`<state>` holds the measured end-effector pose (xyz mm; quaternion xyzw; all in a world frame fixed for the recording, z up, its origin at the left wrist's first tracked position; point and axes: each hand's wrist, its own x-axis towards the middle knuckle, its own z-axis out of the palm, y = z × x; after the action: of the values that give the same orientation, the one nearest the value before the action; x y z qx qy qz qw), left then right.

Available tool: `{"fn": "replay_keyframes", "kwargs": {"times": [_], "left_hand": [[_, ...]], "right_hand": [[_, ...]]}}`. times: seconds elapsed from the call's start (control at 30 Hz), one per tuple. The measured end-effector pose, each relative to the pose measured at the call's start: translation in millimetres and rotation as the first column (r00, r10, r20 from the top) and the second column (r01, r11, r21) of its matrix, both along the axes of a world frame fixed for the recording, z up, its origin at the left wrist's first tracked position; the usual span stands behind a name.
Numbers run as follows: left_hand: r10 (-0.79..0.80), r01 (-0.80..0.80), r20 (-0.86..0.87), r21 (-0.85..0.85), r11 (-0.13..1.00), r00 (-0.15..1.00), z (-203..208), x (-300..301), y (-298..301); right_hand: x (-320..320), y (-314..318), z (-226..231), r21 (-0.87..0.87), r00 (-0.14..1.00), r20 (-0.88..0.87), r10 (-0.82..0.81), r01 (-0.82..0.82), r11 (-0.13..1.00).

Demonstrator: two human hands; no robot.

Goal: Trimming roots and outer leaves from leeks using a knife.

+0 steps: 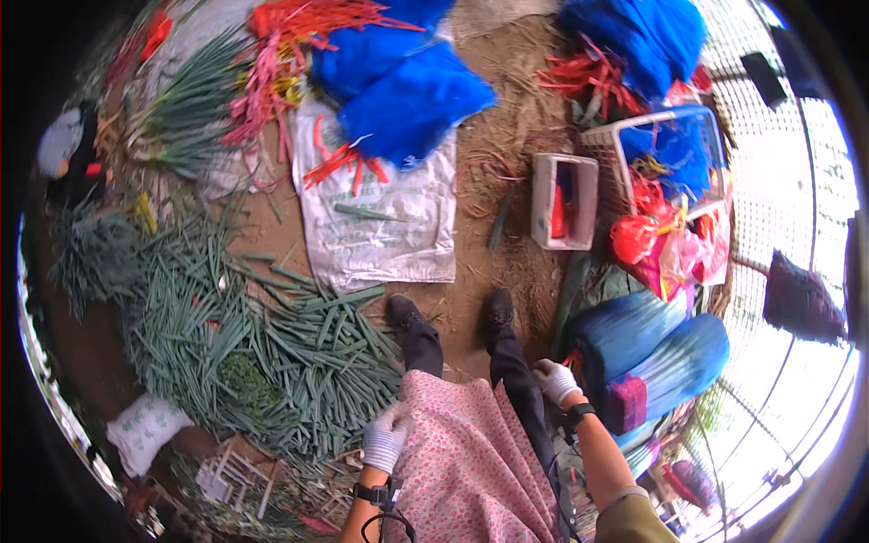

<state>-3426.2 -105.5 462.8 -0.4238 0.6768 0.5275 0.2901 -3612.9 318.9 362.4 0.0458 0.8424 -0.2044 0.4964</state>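
Observation:
My left hand (387, 438), in a white knit glove, hangs beside the left edge of a pink flowered apron (453, 443). Its fingers are loosely bent against the cloth, and nothing shows in them. On the other side my right hand (556, 380), gloved the same way, is beside my dark trouser leg (518, 398). Its fingers are slightly curled, with no object in them. Left of my feet spreads a large pile of cut green leaves (317, 362), like leek or scallion tops. Close to my right hand lie blue rolled bundles (670, 362).
A white woven sack (389, 244) lies flat ahead, with blue cloth (412, 100) and red strips (348, 167) on it. Whole leeks or scallions (190, 104) lie far left. At right stand a white box (565, 201) and a crate (615, 136) with red bags (638, 237), near a mesh wall (769, 136).

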Motion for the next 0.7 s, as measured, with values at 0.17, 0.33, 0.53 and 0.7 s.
{"fn": "replay_keyframes", "kwargs": {"times": [0.17,0.33,0.53,0.7], "left_hand": [[-0.072,0.069,-0.041,-0.064,0.996,0.997,30,-87,90],[-0.211,0.206,-0.031,-0.12,0.971,0.977,52,-167,213],[-0.422,0.406,-0.037,-0.206,0.89,0.906,95,-269,407],[-0.646,0.608,-0.11,-0.249,0.754,0.755,168,-378,515]], "right_hand": [[-45,186,23,0.024,0.969,-0.151,-0.193,0.199,0.98],[-101,326,44,0.014,0.901,-0.003,-0.434,0.434,0.901],[-187,487,82,-0.011,0.908,0.038,-0.417,0.417,0.909],[-229,611,117,0.008,0.861,-0.062,-0.504,0.506,0.863]]}}
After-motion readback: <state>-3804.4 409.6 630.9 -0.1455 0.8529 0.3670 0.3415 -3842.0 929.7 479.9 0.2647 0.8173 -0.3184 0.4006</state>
